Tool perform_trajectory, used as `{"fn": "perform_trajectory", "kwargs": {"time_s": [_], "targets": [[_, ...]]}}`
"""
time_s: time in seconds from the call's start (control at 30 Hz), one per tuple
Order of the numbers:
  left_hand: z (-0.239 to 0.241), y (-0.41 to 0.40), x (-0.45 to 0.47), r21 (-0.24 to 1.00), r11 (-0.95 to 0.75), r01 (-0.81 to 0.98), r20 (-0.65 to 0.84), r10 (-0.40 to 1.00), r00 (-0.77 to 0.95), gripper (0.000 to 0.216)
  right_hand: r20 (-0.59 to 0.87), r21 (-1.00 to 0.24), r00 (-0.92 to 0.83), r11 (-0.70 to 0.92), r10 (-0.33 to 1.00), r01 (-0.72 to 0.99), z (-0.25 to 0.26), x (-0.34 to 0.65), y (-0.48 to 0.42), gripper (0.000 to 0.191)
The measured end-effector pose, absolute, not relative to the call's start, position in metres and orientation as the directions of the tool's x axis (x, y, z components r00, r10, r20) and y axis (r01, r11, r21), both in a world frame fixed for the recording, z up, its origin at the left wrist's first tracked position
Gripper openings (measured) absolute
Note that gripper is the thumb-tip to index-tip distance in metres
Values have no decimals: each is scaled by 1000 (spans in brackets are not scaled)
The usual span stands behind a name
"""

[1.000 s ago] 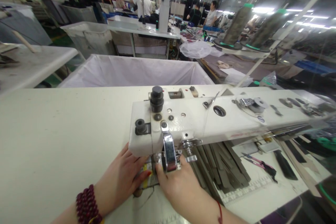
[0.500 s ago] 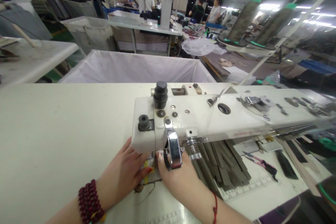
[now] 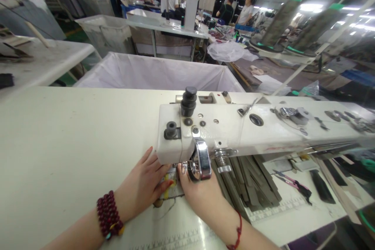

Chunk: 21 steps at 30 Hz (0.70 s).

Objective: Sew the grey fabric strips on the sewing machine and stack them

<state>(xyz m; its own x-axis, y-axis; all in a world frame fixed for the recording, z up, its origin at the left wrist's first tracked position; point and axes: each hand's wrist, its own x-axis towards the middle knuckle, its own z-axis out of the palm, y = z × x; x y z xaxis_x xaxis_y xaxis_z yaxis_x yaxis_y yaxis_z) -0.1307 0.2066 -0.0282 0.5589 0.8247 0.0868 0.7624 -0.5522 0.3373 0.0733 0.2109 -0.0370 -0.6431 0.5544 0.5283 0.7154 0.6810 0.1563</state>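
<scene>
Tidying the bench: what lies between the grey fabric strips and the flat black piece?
Pink-handled snips lie there on the white table, shown in the head view.

Nothing reads clearly: ruler marks point(image 3: 181, 238) on the worktop point(image 3: 58, 144) at 6 o'clock and red lettering on the sewing machine point(image 3: 263, 133) are blurred.

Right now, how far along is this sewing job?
Done: no finished piece can be told apart in view. In hand: the left hand and right hand press a small piece with yellow on it flat under the sewing machine head, which hides the needle. Left: a stack of grey strips lies beside the right hand, probably waiting their turn.
</scene>
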Motion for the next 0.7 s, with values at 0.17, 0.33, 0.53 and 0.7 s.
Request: {"fn": "perform_trajectory", "kwargs": {"time_s": [0.17, 0.33, 0.53, 0.7], "targets": [[-26, 206, -128, 368, -546, 753, 118, 830, 545, 29, 537, 121, -641, 702, 548, 702, -34, 76, 211, 19], [-25, 205, -127, 378, -533, 757, 135, 841, 524, 28, 551, 108, -625, 696, 552, 710, -36, 74, 213, 16], [-26, 205, -126, 368, -527, 766, 125, 844, 521, 29, 562, 72, -605, 695, 564, 715, -38, 74, 213, 19], [-20, 211, -132, 417, -563, 713, 203, 823, 531, 23, 566, 71, -588, 676, 578, 733, -43, 73, 213, 12]]}}
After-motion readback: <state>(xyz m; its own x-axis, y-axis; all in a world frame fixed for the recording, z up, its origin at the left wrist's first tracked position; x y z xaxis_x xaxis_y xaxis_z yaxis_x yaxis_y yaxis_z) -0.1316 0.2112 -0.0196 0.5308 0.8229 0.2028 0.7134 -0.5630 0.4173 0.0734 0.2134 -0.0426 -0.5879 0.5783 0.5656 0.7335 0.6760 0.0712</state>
